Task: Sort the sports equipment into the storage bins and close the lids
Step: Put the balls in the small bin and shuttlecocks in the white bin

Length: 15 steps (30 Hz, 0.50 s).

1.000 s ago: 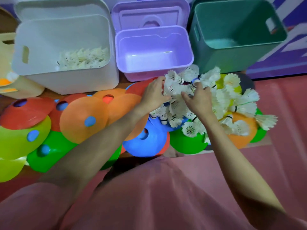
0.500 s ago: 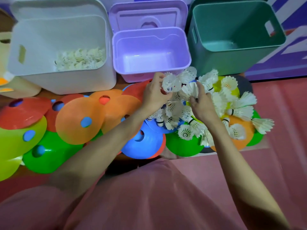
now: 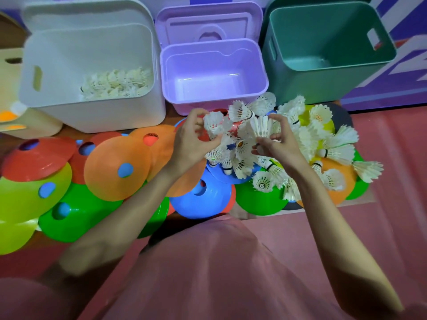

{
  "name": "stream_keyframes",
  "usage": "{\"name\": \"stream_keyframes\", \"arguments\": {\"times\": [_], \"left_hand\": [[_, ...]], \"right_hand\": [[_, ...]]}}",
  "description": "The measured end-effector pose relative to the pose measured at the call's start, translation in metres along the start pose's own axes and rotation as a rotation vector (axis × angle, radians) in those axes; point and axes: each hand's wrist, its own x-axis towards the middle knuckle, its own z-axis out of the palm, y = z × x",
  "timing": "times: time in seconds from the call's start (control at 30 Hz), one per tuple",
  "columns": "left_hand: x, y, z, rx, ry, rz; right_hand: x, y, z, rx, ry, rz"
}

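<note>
On the reddish-pink floor mat I see my left hand and right hand each pinching white feather shuttlecocks above colourful plastic disc cones, before the white, lilac and teal plastic bins, lids open.

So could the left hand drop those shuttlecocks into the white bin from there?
Probably yes. The left hand holds shuttlecocks just right of the white bin, whose top is open, and nothing stands between them.
</note>
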Motion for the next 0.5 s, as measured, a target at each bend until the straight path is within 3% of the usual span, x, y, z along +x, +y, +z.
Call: {"name": "stream_keyframes", "arguments": {"times": [0.23,0.37,0.5], "left_hand": [[-0.013,-0.004,-0.01,0.017,-0.058,0.001],[-0.018,-0.004,-0.01,0.006,-0.113,-0.002],[-0.023,-0.002,-0.012,-0.032,-0.106,-0.013]], "right_hand": [[-0.015,-0.012,0.014,0.077,0.178,-0.263],[-0.014,-0.017,0.031,0.059,0.128,-0.417],[-0.004,-0.005,0.045,-0.242,0.02,-0.559]]}}
